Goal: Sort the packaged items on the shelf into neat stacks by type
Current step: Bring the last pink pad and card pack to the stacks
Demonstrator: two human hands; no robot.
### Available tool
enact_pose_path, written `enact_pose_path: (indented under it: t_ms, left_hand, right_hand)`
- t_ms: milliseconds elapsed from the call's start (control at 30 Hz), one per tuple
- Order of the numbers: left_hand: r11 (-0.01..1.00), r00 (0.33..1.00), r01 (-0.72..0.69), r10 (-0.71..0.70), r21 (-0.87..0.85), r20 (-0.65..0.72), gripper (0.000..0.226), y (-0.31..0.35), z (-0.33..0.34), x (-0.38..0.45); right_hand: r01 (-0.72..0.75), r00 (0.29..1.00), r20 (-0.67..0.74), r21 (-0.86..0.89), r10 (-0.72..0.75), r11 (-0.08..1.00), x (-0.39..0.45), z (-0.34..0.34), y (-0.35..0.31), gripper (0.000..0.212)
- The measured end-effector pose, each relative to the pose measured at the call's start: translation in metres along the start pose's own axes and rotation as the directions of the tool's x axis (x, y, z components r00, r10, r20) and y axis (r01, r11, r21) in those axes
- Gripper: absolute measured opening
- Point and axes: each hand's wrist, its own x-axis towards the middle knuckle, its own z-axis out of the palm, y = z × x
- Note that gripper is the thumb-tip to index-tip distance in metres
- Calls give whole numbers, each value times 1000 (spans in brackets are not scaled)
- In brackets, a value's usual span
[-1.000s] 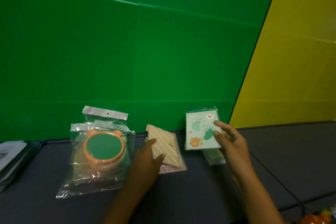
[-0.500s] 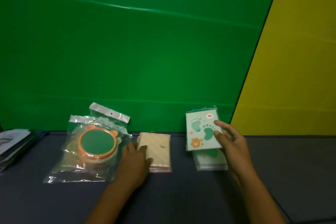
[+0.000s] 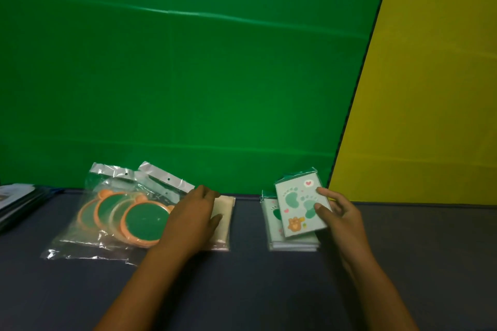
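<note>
Left hand [image 3: 192,219] flat, fingers straight, pressing on cream plastic-wrapped card pack [image 3: 224,216] on dark grey shelf [image 3: 247,285]. Left of that pack, overlapping clear bags of round orange-rimmed green mirrors [image 3: 126,216]. Right of it, right hand [image 3: 340,213] pinching mint footprint-printed card packet [image 3: 301,207], tilted above stack of matching packets [image 3: 291,242].

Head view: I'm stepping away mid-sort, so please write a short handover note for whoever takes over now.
Left hand: flat, pressing the cream packet stack.
Right hand: holds a footprint card packet, tilted above the footprint card stack.
Bagged round orange-rimmed mirrors: fanned out and overlapping at left.
Done: cream and footprint stacks formed.
Left: lay the held card down, square up the mirrors.
</note>
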Motion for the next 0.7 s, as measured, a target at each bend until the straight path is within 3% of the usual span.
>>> enact_pose_path:
  t_ms: [200,400,567,700]
  left_hand:
    - [993,999,-24,20,117,33,48,16,3,7]
    - [993,999,4,-10,120,49,50,18,5,4]
    - [995,999,16,-19,102,32,48,17,5,-2]
    - [995,997,31,-37,93,63,51,19,9,-9]
  right_hand:
    - [-10,999,50,-46,12,999,12,4,20,32]
    - [36,998,52,-280,-22,959,21,8,47,33]
    - [84,996,33,-619,-81,781,20,8,54,39]
    - [115,993,63,-739,-102,664,17,14,54,40]
